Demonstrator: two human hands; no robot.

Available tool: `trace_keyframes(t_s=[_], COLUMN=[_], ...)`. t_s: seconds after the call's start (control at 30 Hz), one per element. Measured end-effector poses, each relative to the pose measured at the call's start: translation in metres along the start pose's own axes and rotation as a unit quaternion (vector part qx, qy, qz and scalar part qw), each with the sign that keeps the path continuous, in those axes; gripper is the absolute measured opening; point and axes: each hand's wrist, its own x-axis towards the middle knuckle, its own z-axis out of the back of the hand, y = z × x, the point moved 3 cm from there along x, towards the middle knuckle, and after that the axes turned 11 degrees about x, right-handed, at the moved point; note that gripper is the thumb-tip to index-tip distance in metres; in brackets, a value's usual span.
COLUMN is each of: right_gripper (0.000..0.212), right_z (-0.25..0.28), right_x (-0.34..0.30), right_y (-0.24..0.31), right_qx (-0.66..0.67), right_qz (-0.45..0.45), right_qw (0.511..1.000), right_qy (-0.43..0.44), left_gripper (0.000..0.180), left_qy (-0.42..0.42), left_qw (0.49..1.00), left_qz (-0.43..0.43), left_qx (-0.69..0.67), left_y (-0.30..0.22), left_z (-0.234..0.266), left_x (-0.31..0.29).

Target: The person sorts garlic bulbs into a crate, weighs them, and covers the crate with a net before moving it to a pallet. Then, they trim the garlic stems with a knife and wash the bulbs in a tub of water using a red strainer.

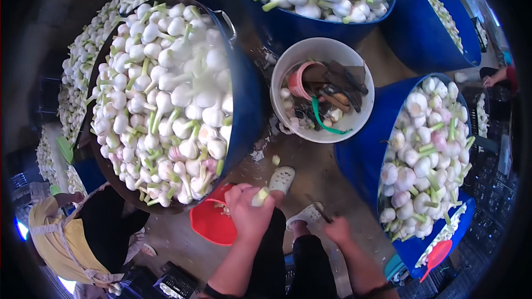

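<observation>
In front of my legs, my left hand is closed around a garlic bulb. Only the pale yellow-green cut end of the garlic shows; my fingers hide the rest. My right hand, lower and to the right, grips a knife whose dark, thin blade points up and left. Just behind my left hand is a red basin with a few pale scraps inside. A small pale piece appears above my shoe, in the air or on the floor, I cannot tell which.
A large blue tub heaped with garlic stands at left, another blue tub at right, and more behind. Between them a white bucket holds a red cup, dark rags and a green strip. A co-worker in a yellow apron bends at left.
</observation>
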Motion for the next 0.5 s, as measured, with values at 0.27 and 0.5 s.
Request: trace_keyframes(t_s=[0.27,0.5], right_gripper=[0.034,0.028], right_z=[0.002,0.084], right_x=[0.020,0.090], right_y=[0.070,0.170], right_qx=[0.171,-0.075], right_qz=[-0.031,0.090], right_qw=[0.982,0.987], right_qy=[-0.075,-0.112], left_gripper=[0.016,0.012], left_qy=[0.185,0.295], left_qw=[0.874,0.727], left_qz=[0.194,0.335], left_qx=[-0.406,-0.522], left_y=[0.024,0.035], left_z=[-0.039,-0.046], left_x=[-0.019,-0.015])
